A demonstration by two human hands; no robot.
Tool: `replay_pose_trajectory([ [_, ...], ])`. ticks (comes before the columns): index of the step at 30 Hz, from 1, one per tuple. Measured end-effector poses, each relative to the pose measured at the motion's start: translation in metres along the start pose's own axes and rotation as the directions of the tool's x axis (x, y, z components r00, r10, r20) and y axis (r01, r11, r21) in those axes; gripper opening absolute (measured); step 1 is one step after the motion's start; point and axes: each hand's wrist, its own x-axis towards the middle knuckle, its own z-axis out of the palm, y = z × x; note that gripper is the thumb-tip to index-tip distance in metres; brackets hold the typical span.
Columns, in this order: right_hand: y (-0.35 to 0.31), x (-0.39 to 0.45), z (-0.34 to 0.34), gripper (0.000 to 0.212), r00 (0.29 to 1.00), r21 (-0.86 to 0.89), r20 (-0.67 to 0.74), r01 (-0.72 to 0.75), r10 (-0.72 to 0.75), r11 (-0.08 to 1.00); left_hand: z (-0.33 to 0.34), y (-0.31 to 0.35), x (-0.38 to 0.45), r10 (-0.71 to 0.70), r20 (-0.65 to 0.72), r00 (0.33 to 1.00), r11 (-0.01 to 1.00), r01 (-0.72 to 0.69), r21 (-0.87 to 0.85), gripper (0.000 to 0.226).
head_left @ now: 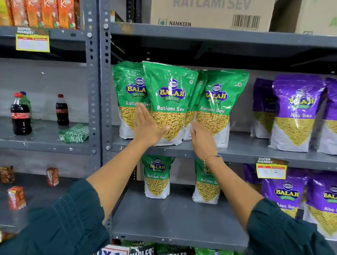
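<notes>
Several green Balaji Ratlami Sev packets stand upright on the grey middle shelf (241, 151). The front packet (170, 100) leans a little left, overlapping the one behind it (124, 89). My left hand (147, 126) lies flat with straight fingers against the front packet's lower left side. My right hand (201, 138) touches the lower edge between the front packet and the right green packet (218, 102); its fingertips are hidden between the packets.
Purple Aloo Sev packets (295, 113) stand to the right. Two more green packets (156, 178) sit on the shelf below. Cola bottles (20, 114) and a green striped cloth (74, 133) are on the left rack. Cardboard cartons (210, 9) sit above.
</notes>
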Motion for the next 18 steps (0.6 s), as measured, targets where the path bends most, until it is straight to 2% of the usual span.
replay_pose_trajectory([
  [2, 0.003, 0.014, 0.006, 0.033, 0.997, 0.114, 0.032, -0.074, 0.071, 0.991, 0.001, -0.002, 0.003, -0.105, 0.187, 0.977, 0.994, 0.108, -0.01, 0.117],
  [5, 0.002, 0.034, 0.016, 0.05, 0.974, 0.215, 0.182, -0.173, 0.135, 0.961, 0.005, -0.005, 0.009, -0.09, 0.29, 0.953, 0.986, 0.127, -0.11, 0.098],
  [7, 0.001, 0.041, 0.022, 0.06, 0.956, 0.284, 0.256, -0.215, 0.142, 0.934, 0.007, -0.006, 0.008, -0.067, 0.28, 0.958, 0.975, 0.122, -0.184, 0.087],
  [10, 0.006, 0.049, 0.029, 0.069, 0.949, 0.353, 0.274, -0.249, 0.155, 0.902, 0.009, -0.013, 0.009, -0.11, 0.192, 0.975, 0.915, 0.175, -0.362, 0.08],
  [14, 0.014, 0.053, 0.032, 0.074, 0.942, 0.447, 0.304, -0.273, 0.142, 0.852, 0.009, -0.014, 0.007, -0.125, 0.141, 0.982, 0.889, 0.174, -0.423, 0.063],
  [16, 0.015, 0.049, 0.028, 0.074, 0.94, 0.481, 0.306, -0.29, 0.152, 0.827, 0.008, -0.016, 0.002, -0.119, 0.126, 0.985, 0.867, 0.166, -0.471, 0.059],
  [18, 0.013, 0.041, 0.023, 0.061, 0.947, 0.519, 0.29, -0.279, 0.141, 0.808, 0.005, -0.019, -0.008, -0.095, 0.109, 0.989, 0.85, 0.138, -0.509, 0.059],
])
